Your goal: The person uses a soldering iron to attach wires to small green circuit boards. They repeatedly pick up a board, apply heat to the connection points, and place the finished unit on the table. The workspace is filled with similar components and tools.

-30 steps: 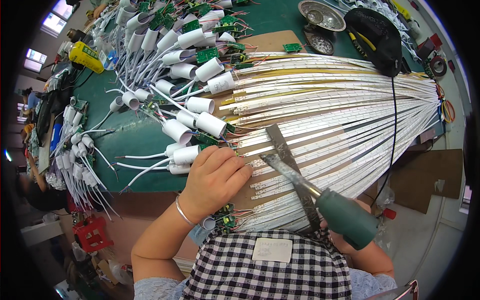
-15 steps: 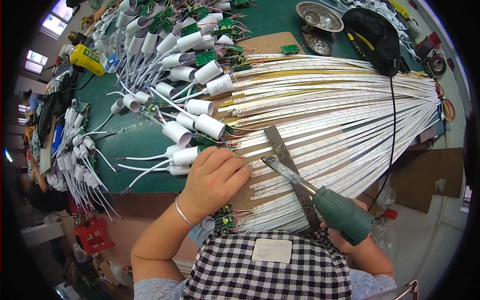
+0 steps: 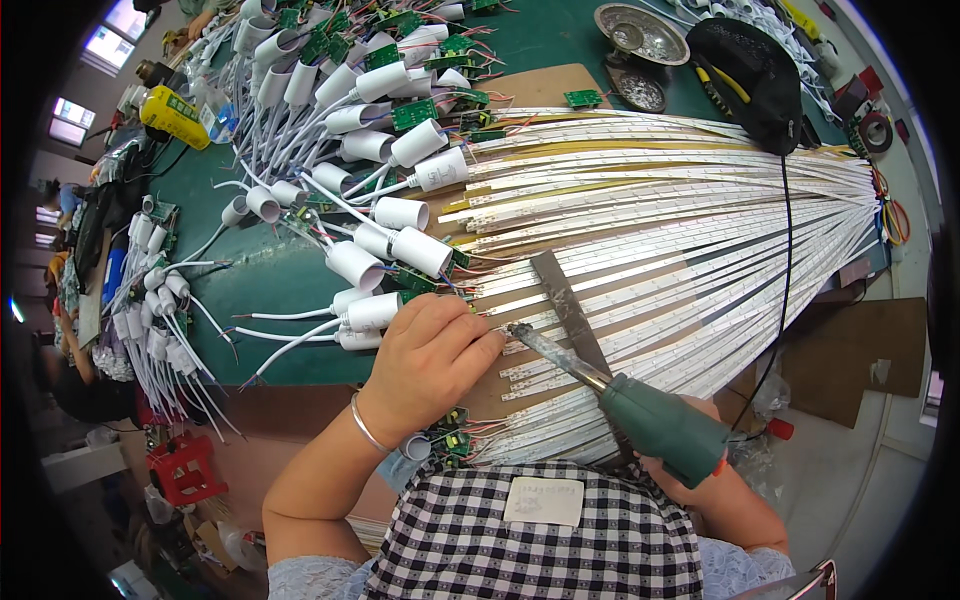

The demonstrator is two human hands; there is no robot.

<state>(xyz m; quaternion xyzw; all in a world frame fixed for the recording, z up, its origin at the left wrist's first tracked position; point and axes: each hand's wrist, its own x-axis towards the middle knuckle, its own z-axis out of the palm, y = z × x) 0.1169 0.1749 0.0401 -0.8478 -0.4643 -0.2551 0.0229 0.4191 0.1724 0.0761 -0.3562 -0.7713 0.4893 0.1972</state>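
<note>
My left hand [image 3: 435, 345], with a silver bangle at its wrist, is closed in a pinch at the left ends of the white LED strips [image 3: 620, 290]. Its fingertips hide what they hold; thin wires and a green circuit board [image 3: 412, 278] show beside them. My right hand [image 3: 708, 492] grips a soldering iron [image 3: 665, 425] by its green handle. The iron's dark tip points left and lies at the strip ends, close to my left fingertips. Under the iron, a dark flat metal bar [image 3: 572, 312] lies across the strips.
White cylindrical housings [image 3: 400, 214] with cables and boards crowd the green table [image 3: 270, 350] at the left and far side. A metal dish [image 3: 660, 45] and a black cap-like bag [image 3: 745, 85] stand at the far right. A black cord [image 3: 786, 240] crosses the strips.
The soldering iron has moved left and slightly down, bringing its tip nearer my left fingertips. My left hand keeps its place.
</note>
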